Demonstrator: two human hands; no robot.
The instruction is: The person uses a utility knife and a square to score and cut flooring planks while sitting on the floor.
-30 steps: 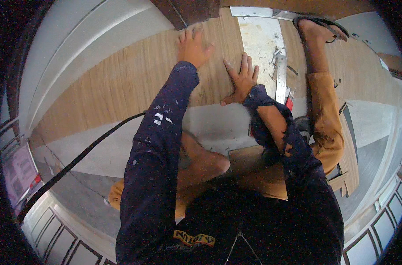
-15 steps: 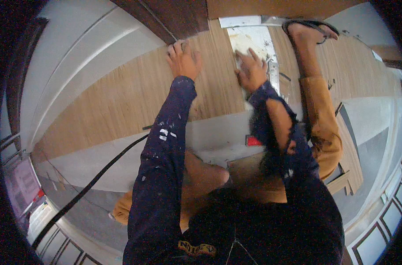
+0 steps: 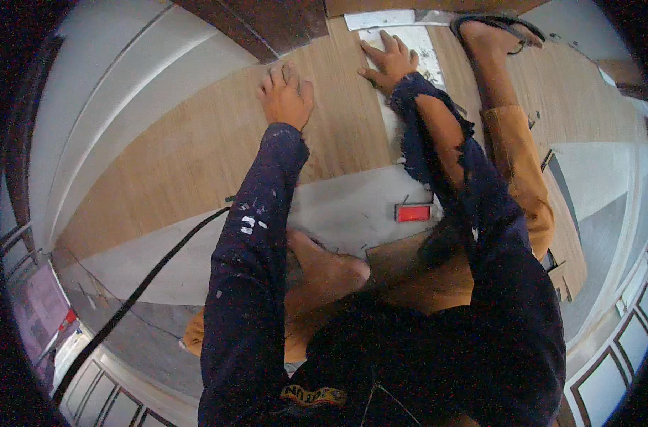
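My left hand (image 3: 286,98) lies with its fingers spread on the light wood-look floor planks (image 3: 217,142), close to a dark brown wooden panel. It holds nothing. My right hand (image 3: 392,62) is stretched out farther to the right, fingers apart, over a pale, stained strip (image 3: 425,53) between planks. Whether its fingertips press on the strip or on the plank edge beside it is hard to tell. The torn dark sleeve (image 3: 416,135) of that arm hides the strip's near part. Nearer to me, a red rectangular thing with a grey frame (image 3: 414,213) rests on the grey floor.
A black cable (image 3: 135,295) runs across the left side. My sandaled foot (image 3: 484,35) stands on planks right of the strip; my other foot (image 3: 331,267) is tucked close. Cut plank pieces (image 3: 570,274) lie at the right. The brown panel (image 3: 274,25) borders the far side.
My right hand has moved farther away and slightly left, along the pale strip. The red thing shows more fully now. My left hand stays in about the same place on the planks.
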